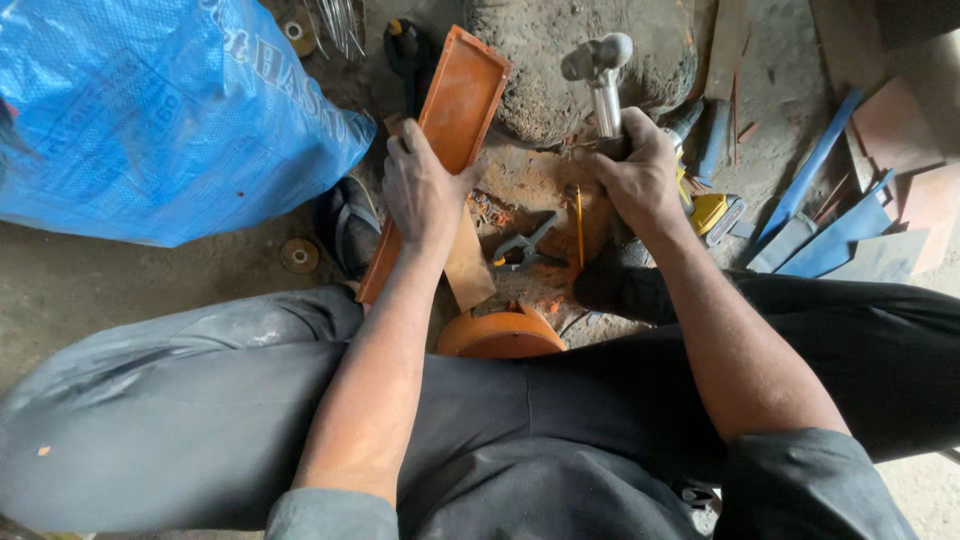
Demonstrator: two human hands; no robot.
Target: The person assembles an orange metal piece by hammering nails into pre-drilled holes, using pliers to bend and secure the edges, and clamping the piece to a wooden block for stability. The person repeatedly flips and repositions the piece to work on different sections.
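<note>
the left hand (420, 190), just left of frame centre, is clamped around an orange metal channel (450, 120), a flanged tray-like strip that runs from upper centre down toward the lower left. the grip sits partway along the strip, which appears to pin it steady against the ground. the right hand (640, 175), right of centre, is closed around the handle of a steel hammer (598, 70) whose head points up toward the top of the frame, apparently poised above the work. the hands are apart, one on each item. between them, on rust-stained ground, lie a pair of pliers (525, 248) and a thin pencil-like rod (579, 225), within easy reach. a blue tarpaulin (150, 110) fills the upper left. blue metal offcuts (820, 230) lie at the right edge. a curved orange part (500, 335) sits between the knees.
</note>
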